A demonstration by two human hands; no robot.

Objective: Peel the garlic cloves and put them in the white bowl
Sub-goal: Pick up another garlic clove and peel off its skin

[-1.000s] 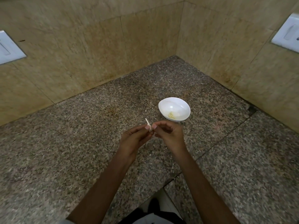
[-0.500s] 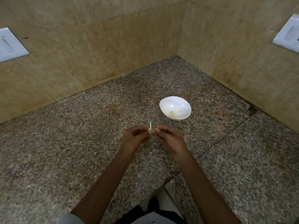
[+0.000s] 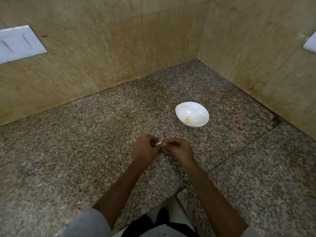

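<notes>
Speckled granite counter (image 3: pixel 85 151) fills the corner. Nearest, the left hand (image 3: pixel 145 149) and right hand (image 3: pixel 179 149) meet fingertip to fingertip, both pinching a garlic clove (image 3: pixel 159 143). Beyond, at one o'clock, the white bowl (image 3: pixel 192 108) holds a yellowish piece (image 3: pixel 188 120).

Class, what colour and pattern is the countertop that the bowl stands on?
The countertop is speckled grey-brown granite with dark flecks; head view.
</notes>
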